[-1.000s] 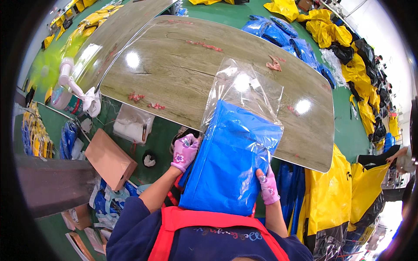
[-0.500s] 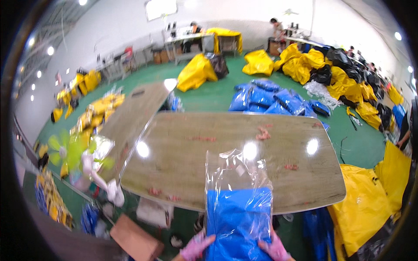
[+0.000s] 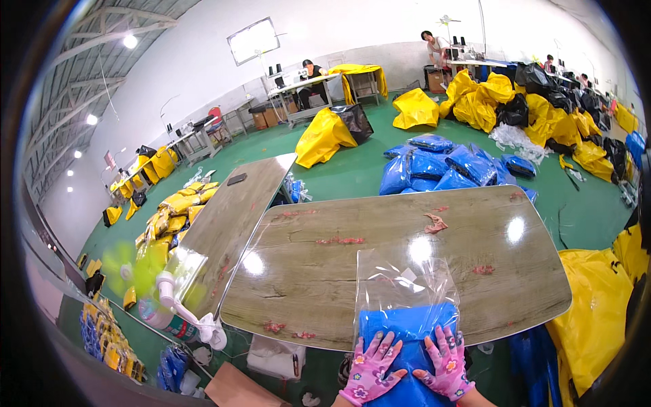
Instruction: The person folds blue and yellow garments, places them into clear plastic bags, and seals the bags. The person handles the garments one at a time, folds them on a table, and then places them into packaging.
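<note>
- Two long wood-grain tables filled the middle of the frame: the nearer table (image 3: 339, 264) spread across the centre, and a second table (image 3: 234, 210) ran off from its left end toward the upper left.
- Heaps of yellow bundles (image 3: 515, 98) lay along the upper right, on the green floor (image 3: 352, 173).
- A pile of blue packed bags (image 3: 441, 166) sat on the floor just beyond the far edge of the nearer table, right of centre.
- My clear plastic bag (image 3: 403, 281) lay on the near edge of that table at lower centre, its empty upper part flat on the wood.
- A folded blue garment (image 3: 407, 325) filled the bag's lower part and hung over the table edge toward me.
- My left hand (image 3: 371, 370), in a pink flowered glove, lay open with fingers spread, pressing flat on the blue garment through the plastic at the bottom of the frame.
- My right hand (image 3: 447, 363), gloved the same, lay open and flat just beside it on the same bundle.
- A small green fan (image 3: 146, 271) stood at lower left, by the second table's end.
</note>
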Available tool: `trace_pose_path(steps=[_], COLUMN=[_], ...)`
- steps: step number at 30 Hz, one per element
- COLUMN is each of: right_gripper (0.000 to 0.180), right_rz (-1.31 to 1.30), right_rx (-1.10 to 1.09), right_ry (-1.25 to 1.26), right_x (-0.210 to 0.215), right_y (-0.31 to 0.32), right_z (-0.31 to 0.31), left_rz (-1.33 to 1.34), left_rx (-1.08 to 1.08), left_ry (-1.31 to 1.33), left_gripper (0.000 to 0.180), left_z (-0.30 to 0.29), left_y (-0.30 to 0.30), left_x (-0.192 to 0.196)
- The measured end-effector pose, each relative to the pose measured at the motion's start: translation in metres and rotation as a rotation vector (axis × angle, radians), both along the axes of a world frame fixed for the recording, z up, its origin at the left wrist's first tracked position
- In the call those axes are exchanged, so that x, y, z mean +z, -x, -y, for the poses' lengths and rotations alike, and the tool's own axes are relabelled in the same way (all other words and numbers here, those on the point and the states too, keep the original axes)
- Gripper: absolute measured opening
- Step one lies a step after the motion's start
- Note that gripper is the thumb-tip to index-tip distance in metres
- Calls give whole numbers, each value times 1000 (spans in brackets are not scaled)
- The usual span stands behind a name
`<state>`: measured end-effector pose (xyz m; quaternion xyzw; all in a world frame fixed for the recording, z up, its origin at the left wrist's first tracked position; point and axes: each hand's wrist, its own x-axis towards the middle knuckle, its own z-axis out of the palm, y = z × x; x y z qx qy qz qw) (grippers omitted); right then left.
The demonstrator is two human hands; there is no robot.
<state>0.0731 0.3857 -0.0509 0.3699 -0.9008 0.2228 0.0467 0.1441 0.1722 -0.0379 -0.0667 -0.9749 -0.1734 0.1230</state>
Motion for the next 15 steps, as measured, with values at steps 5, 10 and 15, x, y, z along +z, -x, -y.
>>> trace_pose_path(steps=[5, 10, 15], right_gripper=[75, 72, 71], right_rz=[111, 120, 106], right_rx=[-29, -20, -25], right_ry=[101, 130, 117], right_x=[0, -5, -5], right_y=[-5, -3, -3], right_z=[-3, -5, -3], left_rz=[64, 83, 60], left_rx=[50, 57, 57], left_ry=[-9, 1, -26], left_gripper=[72, 73, 73], left_z=[-3, -2, -1], left_y=[-2, -1, -2], left_x=[-6, -6, -7])
